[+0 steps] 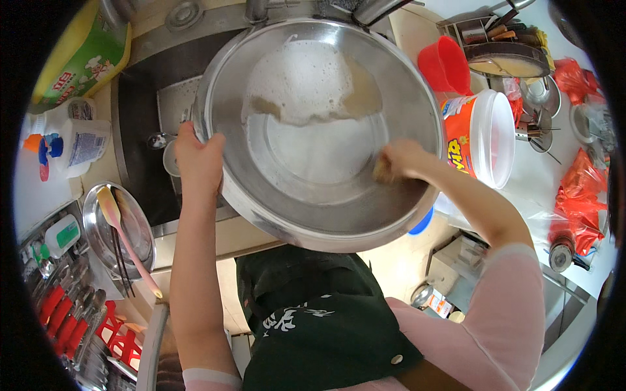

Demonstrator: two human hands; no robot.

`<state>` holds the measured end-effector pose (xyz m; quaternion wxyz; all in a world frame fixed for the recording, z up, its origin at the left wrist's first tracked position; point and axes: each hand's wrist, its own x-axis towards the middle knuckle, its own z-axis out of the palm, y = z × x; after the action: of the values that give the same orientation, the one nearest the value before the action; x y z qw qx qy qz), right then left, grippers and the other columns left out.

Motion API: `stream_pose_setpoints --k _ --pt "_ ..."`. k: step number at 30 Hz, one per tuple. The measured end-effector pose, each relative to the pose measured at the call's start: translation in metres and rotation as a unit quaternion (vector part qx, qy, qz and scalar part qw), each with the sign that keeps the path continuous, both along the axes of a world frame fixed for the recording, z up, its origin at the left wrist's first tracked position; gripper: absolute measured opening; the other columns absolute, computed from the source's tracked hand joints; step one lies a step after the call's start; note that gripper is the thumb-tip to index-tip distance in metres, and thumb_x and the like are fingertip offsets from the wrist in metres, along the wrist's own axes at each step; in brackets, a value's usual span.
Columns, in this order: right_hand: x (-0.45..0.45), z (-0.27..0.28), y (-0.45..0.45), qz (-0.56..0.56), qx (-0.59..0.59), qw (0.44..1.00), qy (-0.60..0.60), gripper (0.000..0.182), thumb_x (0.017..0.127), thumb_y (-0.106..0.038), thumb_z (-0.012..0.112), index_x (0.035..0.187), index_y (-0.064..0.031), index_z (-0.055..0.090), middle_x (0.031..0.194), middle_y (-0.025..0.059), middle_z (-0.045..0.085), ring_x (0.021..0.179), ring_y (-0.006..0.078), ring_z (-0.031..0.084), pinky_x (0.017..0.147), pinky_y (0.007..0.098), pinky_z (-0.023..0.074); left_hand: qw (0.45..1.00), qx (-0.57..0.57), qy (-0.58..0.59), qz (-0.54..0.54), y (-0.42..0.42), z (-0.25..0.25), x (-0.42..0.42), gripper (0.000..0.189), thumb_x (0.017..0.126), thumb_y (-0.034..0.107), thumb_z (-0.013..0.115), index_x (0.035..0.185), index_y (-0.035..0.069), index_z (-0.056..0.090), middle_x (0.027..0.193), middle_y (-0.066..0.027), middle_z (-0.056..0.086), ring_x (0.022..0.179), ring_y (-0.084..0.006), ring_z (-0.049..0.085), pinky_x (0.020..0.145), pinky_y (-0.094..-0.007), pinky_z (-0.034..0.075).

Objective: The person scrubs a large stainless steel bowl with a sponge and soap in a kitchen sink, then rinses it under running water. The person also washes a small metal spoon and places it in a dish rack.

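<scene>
A large stainless steel basin [318, 151] is tilted toward me over the sink, with foamy, brownish water [313, 83] pooled at its far side. My left hand [199, 156] grips the basin's left rim, thumb on the inner side. Inside the basin, at the lower right of its wall, my right hand [403, 159] presses a small yellowish-brown scrubber [384, 169] against the metal. The fingers there are blurred, and most of the scrubber is hidden by them.
Behind the basin lies the dark sink [142, 122], holding a spoon [159, 141] and a white bowl [171, 159]. A metal plate [120, 229] carries a spatula and chopsticks at left. An orange-and-white bucket [481, 139] and a red plastic scoop [444, 66] stand close to the basin's right.
</scene>
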<state>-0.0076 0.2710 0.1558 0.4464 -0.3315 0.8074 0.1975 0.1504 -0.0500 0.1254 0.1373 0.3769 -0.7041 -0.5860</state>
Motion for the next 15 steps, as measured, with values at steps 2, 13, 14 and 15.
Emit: stream_pose_setpoints --k 2,13,14,15 --pt "-0.052 -0.055 0.009 0.026 -0.031 0.981 0.188 0.014 0.073 -0.015 0.062 0.085 -0.0066 0.064 0.09 0.0161 0.064 0.092 0.032 0.06 0.076 0.0417 0.049 1.0 0.021 0.001 -0.009 0.006 0.01 -0.008 0.033 0.067 0.003 0.053 0.098 -0.01 0.05 0.083 -0.0136 0.06 0.074 -0.017 0.055 0.068 -0.0279 0.044" --pt "-0.032 -0.043 0.003 -0.019 -0.1 0.995 0.026 0.013 0.076 -0.016 0.058 0.088 -0.013 0.06 0.096 0.0112 0.057 0.092 0.0311 0.057 0.075 0.0404 0.0465 0.998 0.062 0.029 0.016 0.003 0.002 -0.003 0.028 0.065 0.001 0.053 0.092 -0.006 0.051 0.08 -0.0118 0.059 0.071 -0.0157 0.054 0.066 -0.0268 0.044" --pt "-0.059 -0.057 0.0 -0.065 -0.089 0.992 0.068 0.015 0.074 -0.017 0.06 0.089 -0.0145 0.06 0.096 0.0108 0.057 0.094 0.0304 0.056 0.075 0.0402 0.0463 0.998 0.056 0.024 0.008 0.006 0.009 -0.007 0.028 0.065 0.001 0.053 0.092 -0.006 0.051 0.08 -0.0119 0.059 0.071 -0.0157 0.054 0.067 -0.0267 0.044" --pt "-0.071 -0.064 -0.011 -0.062 -0.101 0.989 0.093 0.017 0.073 -0.017 0.061 0.089 -0.0152 0.06 0.095 0.0107 0.057 0.094 0.0306 0.056 0.076 0.0401 0.0463 0.999 0.047 0.016 0.001 0.008 0.013 -0.011 0.028 0.065 0.001 0.053 0.092 -0.006 0.051 0.08 -0.012 0.059 0.071 -0.0157 0.054 0.067 -0.0267 0.044"
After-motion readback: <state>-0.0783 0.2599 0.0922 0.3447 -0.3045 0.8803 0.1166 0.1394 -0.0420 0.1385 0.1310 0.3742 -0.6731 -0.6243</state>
